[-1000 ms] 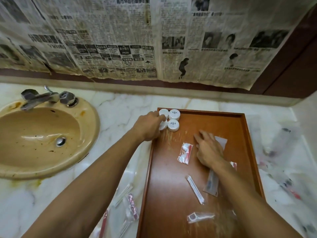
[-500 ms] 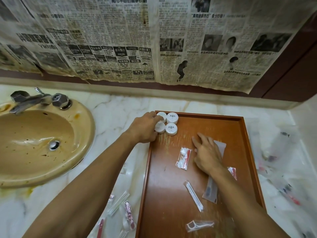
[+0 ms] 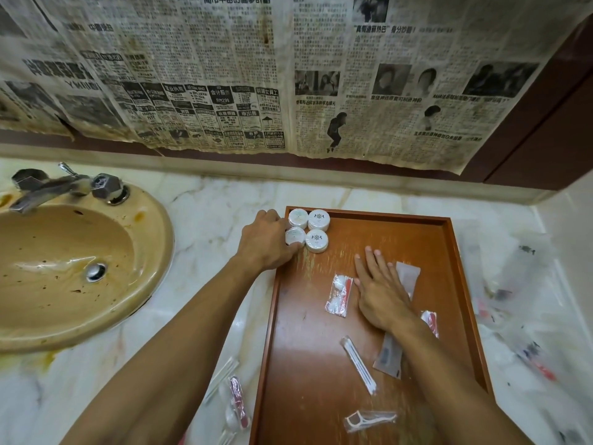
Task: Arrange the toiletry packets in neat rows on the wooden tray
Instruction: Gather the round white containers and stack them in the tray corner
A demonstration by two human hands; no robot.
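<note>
The four round white tubs [image 3: 308, 231] sit in a square in the far left corner of the wooden tray [image 3: 462, 284]. My left grip [image 3: 268, 240] touches the near-left tub, fingers curled on its side. The long flat packet [image 3: 396, 332] points away from me, under my right grip [image 3: 380, 293], which lies flat and spread on it. More packets [image 3: 236, 401] wait on the counter [image 3: 208, 220], left of the tray.
</note>
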